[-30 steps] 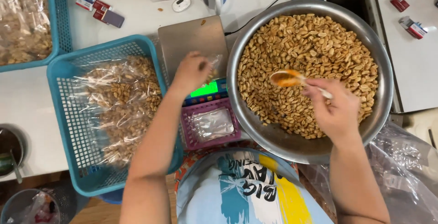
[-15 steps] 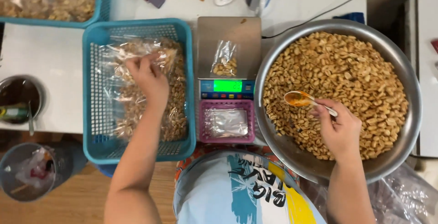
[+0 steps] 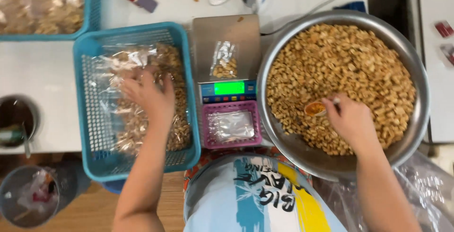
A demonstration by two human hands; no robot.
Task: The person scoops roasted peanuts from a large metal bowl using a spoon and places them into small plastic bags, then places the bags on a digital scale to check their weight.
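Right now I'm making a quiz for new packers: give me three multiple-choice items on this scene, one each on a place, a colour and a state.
1. Where does the left hand rest?
A. in the blue basket
B. on the scale
C. in the steel bowl

2. What colour is the small tray below the scale's display?
A. blue
B. pink
C. white

3. What is on the scale?
A. nothing
B. a spoon
C. a small bag holding a few snacks

Answers:
1 A, it lies on the filled bags there.
2 B, its rim is pink.
3 C, a clear bag sits on the platform.
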